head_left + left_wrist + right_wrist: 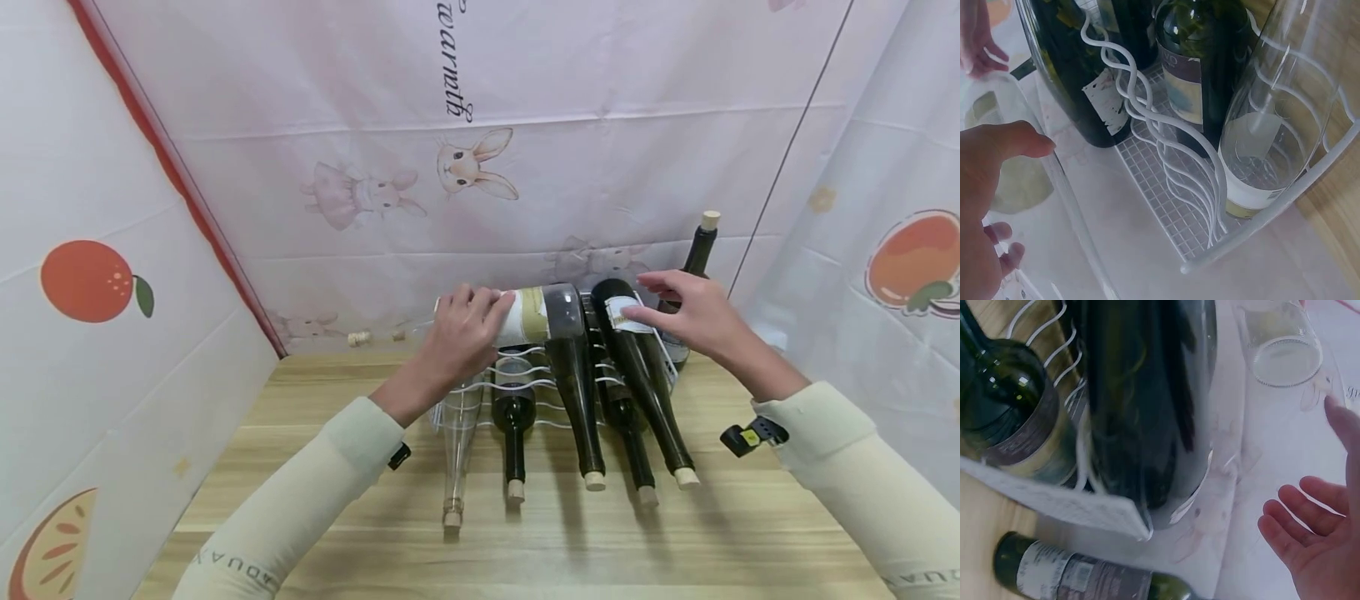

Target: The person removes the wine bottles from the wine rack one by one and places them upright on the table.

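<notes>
Your left grip (pixel 467 335) wraps the bottle (pixel 534 315), likely slick and fragile; support its three-o'clock base (pixel 566 310) with your spread, empty right grip (pixel 697 315).

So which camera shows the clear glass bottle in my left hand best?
The head view: the clear glass bottle shows sideways, label and base visible, though your left hand covers part. The left wrist view shows it closer but cropped; the right wrist view shows only its base end.
</notes>
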`<action>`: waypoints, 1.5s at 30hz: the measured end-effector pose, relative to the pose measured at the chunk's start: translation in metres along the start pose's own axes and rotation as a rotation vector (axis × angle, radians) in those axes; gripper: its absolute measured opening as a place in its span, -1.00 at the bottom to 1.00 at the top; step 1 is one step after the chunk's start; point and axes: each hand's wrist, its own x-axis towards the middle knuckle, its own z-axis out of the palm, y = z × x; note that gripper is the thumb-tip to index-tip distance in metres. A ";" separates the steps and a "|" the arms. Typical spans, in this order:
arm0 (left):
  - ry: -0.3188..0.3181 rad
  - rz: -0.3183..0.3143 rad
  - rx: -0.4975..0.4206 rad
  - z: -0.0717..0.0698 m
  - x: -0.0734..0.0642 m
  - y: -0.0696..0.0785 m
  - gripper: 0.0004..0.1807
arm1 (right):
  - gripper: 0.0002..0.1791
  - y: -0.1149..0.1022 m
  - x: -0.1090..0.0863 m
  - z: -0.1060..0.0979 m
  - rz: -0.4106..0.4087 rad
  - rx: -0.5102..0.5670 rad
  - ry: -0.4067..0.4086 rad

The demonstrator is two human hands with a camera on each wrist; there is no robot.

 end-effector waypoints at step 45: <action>0.245 0.365 0.274 -0.001 0.003 -0.002 -0.58 | -0.20 -0.092 0.056 0.027 -0.213 -0.130 -0.449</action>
